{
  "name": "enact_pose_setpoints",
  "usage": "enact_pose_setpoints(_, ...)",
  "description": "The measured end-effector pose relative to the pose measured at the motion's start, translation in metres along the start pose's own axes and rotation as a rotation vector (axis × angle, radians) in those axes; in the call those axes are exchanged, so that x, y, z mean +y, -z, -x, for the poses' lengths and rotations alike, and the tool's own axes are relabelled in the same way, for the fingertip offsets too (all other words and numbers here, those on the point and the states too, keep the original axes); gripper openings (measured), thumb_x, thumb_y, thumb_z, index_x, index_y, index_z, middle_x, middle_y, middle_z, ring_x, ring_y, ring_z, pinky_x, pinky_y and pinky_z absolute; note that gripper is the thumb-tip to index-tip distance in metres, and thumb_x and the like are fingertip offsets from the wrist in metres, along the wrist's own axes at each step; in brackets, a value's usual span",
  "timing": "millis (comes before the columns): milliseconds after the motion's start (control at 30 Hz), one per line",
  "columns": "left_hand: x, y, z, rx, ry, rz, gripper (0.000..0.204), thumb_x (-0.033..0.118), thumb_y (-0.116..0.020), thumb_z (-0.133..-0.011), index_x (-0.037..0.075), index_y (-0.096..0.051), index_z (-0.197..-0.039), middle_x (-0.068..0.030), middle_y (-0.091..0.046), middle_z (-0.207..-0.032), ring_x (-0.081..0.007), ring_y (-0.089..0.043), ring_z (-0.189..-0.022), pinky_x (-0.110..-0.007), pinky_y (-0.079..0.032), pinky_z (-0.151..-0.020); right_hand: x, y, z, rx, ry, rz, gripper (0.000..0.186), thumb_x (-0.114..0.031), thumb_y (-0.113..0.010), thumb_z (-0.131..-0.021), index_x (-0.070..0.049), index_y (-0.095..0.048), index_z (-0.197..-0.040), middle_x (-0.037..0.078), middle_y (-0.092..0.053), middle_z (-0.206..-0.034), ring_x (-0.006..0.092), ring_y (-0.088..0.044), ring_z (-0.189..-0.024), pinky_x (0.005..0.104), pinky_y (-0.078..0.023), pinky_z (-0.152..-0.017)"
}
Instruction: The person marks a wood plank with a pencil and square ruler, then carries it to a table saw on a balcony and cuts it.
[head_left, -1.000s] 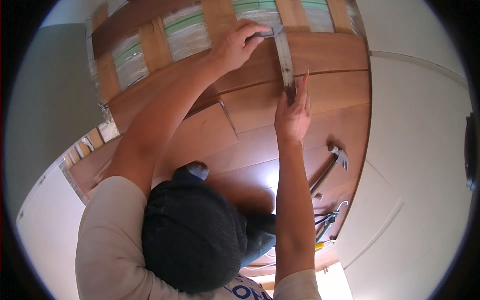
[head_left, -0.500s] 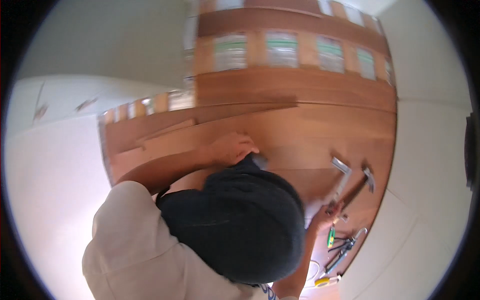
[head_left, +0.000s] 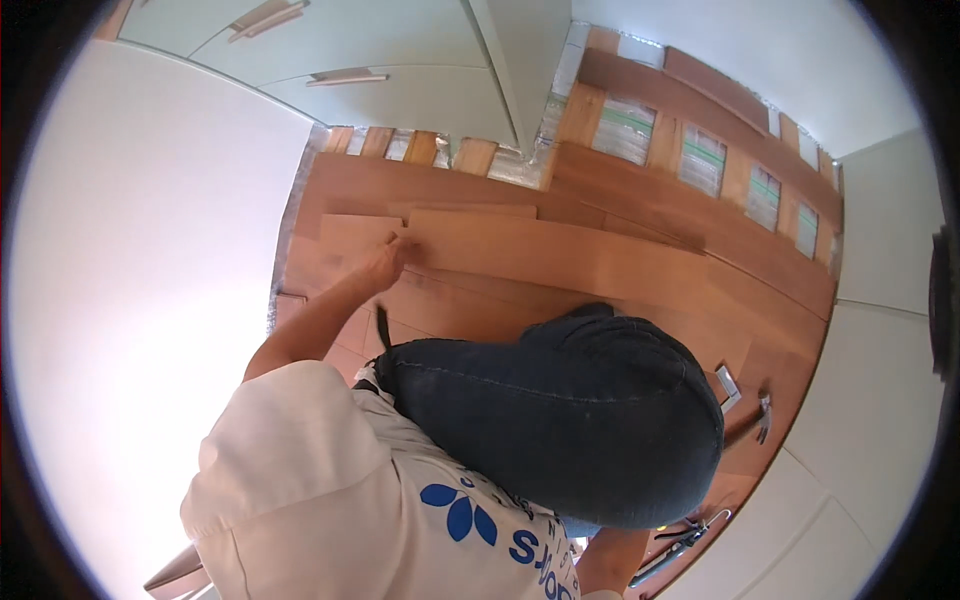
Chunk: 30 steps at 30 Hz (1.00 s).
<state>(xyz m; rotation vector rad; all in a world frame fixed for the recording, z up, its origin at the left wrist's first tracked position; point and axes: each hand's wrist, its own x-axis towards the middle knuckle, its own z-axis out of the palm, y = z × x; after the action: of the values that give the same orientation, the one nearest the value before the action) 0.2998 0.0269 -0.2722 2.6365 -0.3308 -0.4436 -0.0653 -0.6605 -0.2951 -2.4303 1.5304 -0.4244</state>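
My left hand (head_left: 382, 266) is over the wooden floor, by the joint between a short brown plank (head_left: 358, 231) and a long brown plank (head_left: 520, 243). Its fingers look slightly apart and partly blurred, and I make out nothing held in them. The long plank lies loosely on the laid boards, angled toward the right. My right forearm (head_left: 612, 558) runs forward under my bent knee in dark trousers (head_left: 560, 410), which hides the right hand. Past that knee lie a metal square (head_left: 728, 388) and a claw hammer (head_left: 765, 415).
Wooden battens (head_left: 665, 148) show beyond the boards, with silvery material between them. A pale drawer cabinet (head_left: 390, 95) stands at the far left, beside a white wall (head_left: 150, 270). Several hand tools (head_left: 685, 545) lie at the lower right, near a white panel (head_left: 860, 370).
My left hand has moved left, from near my knee to the plank joint. The view has shifted leftward, showing more of the cabinet. My right hand has gone out of sight behind the knee.
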Motion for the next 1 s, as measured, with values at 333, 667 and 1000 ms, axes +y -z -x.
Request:
enact_pose_setpoints(333, 0.148, 0.03, -0.09, -0.069, -0.033, -0.318, 0.068, 0.045, -0.073, -0.09, 0.014, -0.049, -0.146, -0.0147, -0.049, -0.147, -0.0356, -0.047, -0.137, -0.051, -0.035, -0.114, -0.028, -0.009, 0.015, -0.142, -0.031, -0.289, 0.055, -0.014, -0.06, -0.094, -0.003, -0.051, -0.146, 0.024, -0.066, -0.13, 0.0387, -0.065, -0.119, 0.0437, -0.053, -0.1)
enact_pose_setpoints(667, 0.266, -0.022, -0.246, -0.08, -0.391, -0.272, 0.068, 0.044, -0.073, -0.091, 0.013, -0.049, -0.147, -0.0163, -0.05, -0.147, -0.0367, -0.046, -0.138, -0.052, -0.035, -0.116, -0.016, -0.005, 0.04, -0.451, 0.152, -0.235, 0.069, -0.026, -0.066, -0.095, -0.013, -0.037, -0.157, 0.022, -0.037, -0.161, 0.0422, -0.044, -0.142, 0.0485, -0.04, -0.117)
enact_pose_setpoints(1000, 0.331, -0.058, -0.362, -0.288, -0.316, -0.245, 0.068, 0.053, -0.066, -0.095, 0.004, -0.054, -0.14, -0.0222, -0.055, -0.142, -0.0429, -0.053, -0.13, -0.049, -0.044, -0.109, -0.082, 0.031, 0.028, -0.347, 0.152, 0.008, 0.057, -0.017, -0.061, -0.096, -0.013, -0.044, -0.151, 0.023, -0.043, -0.154, 0.0458, -0.047, -0.134, 0.0512, -0.041, -0.112)
